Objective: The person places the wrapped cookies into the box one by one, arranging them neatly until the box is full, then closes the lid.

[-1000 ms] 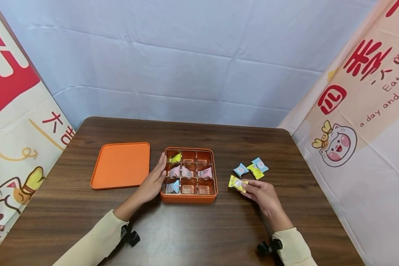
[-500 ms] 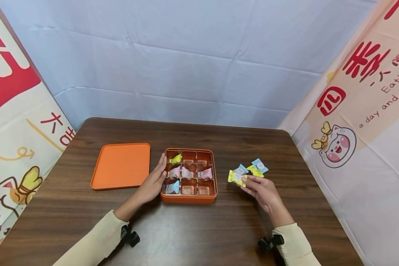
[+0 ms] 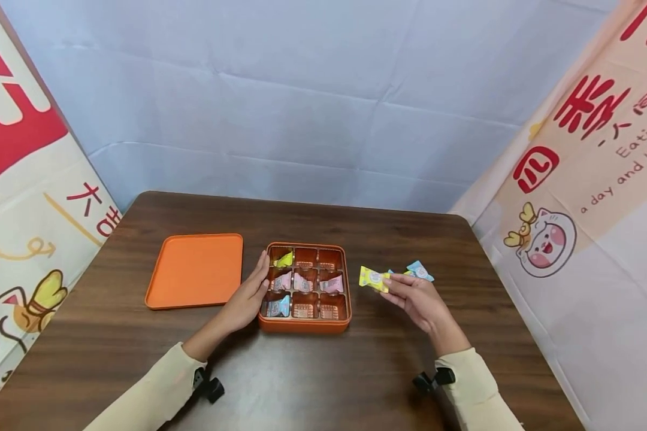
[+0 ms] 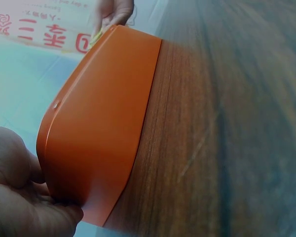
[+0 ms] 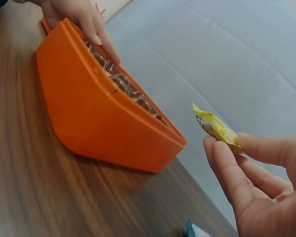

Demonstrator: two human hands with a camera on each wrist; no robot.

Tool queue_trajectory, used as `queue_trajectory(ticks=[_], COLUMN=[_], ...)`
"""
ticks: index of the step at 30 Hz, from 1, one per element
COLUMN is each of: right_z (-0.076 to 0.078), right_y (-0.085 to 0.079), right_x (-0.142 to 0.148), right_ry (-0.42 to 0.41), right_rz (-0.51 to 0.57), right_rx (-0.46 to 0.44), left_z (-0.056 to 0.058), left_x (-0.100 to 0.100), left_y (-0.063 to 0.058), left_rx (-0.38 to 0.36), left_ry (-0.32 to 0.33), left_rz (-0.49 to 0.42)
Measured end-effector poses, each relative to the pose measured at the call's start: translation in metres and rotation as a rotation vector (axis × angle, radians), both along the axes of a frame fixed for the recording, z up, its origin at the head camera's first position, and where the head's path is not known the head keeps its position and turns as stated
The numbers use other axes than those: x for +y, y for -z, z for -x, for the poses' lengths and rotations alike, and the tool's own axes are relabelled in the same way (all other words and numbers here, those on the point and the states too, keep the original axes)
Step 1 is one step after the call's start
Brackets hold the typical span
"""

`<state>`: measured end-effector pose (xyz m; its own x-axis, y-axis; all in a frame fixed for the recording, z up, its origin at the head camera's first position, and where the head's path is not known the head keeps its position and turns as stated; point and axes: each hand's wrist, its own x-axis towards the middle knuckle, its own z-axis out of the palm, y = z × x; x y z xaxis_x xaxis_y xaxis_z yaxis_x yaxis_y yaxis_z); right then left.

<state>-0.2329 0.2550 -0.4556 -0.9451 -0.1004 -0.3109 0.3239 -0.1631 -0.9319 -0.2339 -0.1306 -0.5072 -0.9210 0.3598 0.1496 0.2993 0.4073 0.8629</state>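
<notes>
By box (image 3: 304, 326), R hand (image 3: 423, 303) pinching yel. candy (image 3: 372, 278), L hand (image 3: 248, 299) straight-fingered vs box

Over a dark brown wood-grain surface (image 3: 302, 377), the person's right grip (image 3: 419, 300) pinches a yellow-and-white wrapped packet (image 3: 373, 279), right of a square orange box (image 3: 304, 325) with nine compartments. The left grip (image 3: 246, 297) rests along the box's left side. Inside lie a bright yellow packet (image 3: 284, 260) back left, three pink packets (image 3: 302, 282) across the middle row and a blue packet (image 3: 278, 307) front left. A flat square orange lid (image 3: 195, 270) lies farther left.
</notes>
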Motion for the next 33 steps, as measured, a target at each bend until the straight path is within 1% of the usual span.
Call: queue_trajectory(ticks=[3, 6, 10, 18, 23, 29, 33], right_z=[0.003, 0.008, 0.014, 0.024, 0.032, 0.039, 0.044], right_y=[-0.003, -0.005, -0.008, -0.013, -0.012, -0.011, -0.01], right_x=[-0.004, -0.008, -0.014, -0.031, -0.036, -0.044, -0.05], right_ry=[-0.024, -0.038, -0.05, -0.057, -0.073, -0.076, -0.092], right_rz=[0.011, -0.002, -0.009, 0.021, 0.044, 0.016, 0.005], right_rx=[-0.002, 0.004, 0.006, -0.006, -0.002, -0.017, -0.011], left_z=[-0.002, -0.001, 0.001, 0.001, 0.001, -0.001, -0.001], left_x=[-0.001, 0.0, 0.001, 0.0, 0.0, -0.001, -0.001], left_y=[0.001, 0.001, 0.001, -0.001, -0.001, -0.001, -0.001], left_rx=[0.0, 0.012, 0.016, 0.021, 0.026, 0.023, 0.016], left_ry=[0.001, 0.002, 0.004, 0.002, 0.007, 0.008, 0.001], left_rz=[0.0, -0.002, -0.007, -0.007, -0.022, -0.03, -0.028])
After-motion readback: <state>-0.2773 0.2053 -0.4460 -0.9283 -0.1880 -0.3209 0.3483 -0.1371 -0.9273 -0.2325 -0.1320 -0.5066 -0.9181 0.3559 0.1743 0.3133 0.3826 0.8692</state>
